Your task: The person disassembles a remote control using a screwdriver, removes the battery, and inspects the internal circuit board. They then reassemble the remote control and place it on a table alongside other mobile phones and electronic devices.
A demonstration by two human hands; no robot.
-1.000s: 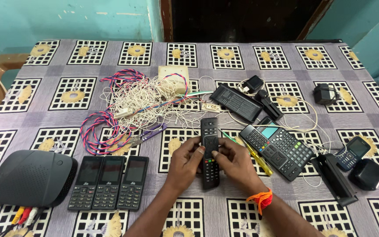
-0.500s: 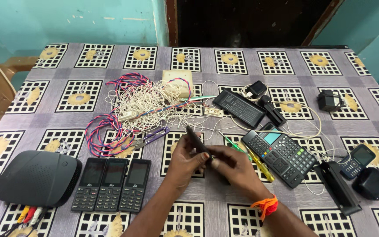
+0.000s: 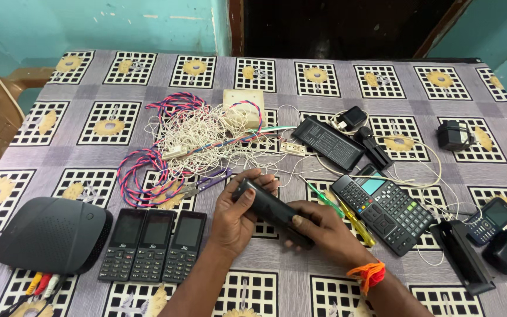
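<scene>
Remote control (image 3: pixel 272 211), black and slim, is being held tilted above the table (image 3: pixel 382 76) between left hand (image 3: pixel 237 218) and right hand (image 3: pixel 318 230), fingers curling closed around each end; risk judged: slipping onto the calculator (image 3: pixel 382 210) or snagging wires (image 3: pixel 206 138) nearby.

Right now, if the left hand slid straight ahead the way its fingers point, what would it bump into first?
The left hand grips a black remote and points up and right. Beyond the remote, it would probably meet the thin white wires first, though depth is hard to judge.
</scene>
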